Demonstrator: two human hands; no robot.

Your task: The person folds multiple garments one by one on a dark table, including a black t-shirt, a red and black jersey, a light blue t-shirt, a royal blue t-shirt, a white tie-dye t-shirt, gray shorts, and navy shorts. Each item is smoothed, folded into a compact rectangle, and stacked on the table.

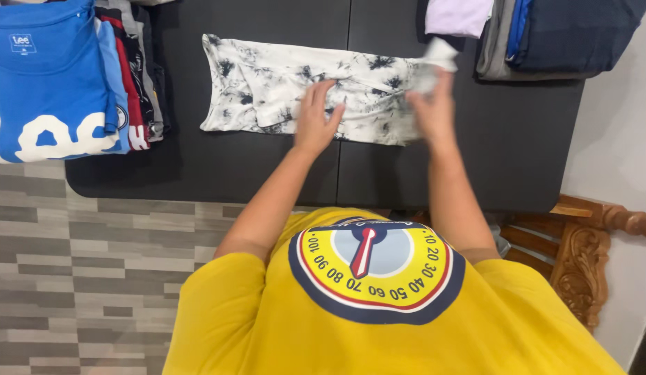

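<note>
Head view looks straight down at a dark surface (198,167) with a white and black tie-dye shirt (267,83) lying on it. This shirt is folded into a long strip. Its long side runs from 9 o'clock to 3 o'clock, straight across in front of the person.

Left hand (317,118) lies flat on the middle of the shirt. Its fingers (323,94) are spread open and point to 12 o'clock, pressing the cloth down. They grip nothing.

Right hand (434,114) is at the shirt's 3 o'clock end. Its fingers curl around that end of the cloth and hold it, and a bit of the cloth sticks up above them, off the surface. So the right hand is the one nearer to that end, and most of the shirt lies toward 9 o'clock from it, past the left hand.

A stack of folded shirts with a blue one on top (52,76) sits at the 9 o'clock edge of the surface, well apart from the hands. A pile of folded dark clothes (566,35) sits toward 1 o'clock, near the right hand. A carved wooden chair (586,250) stands at 4 o'clock, beside the surface.
</note>
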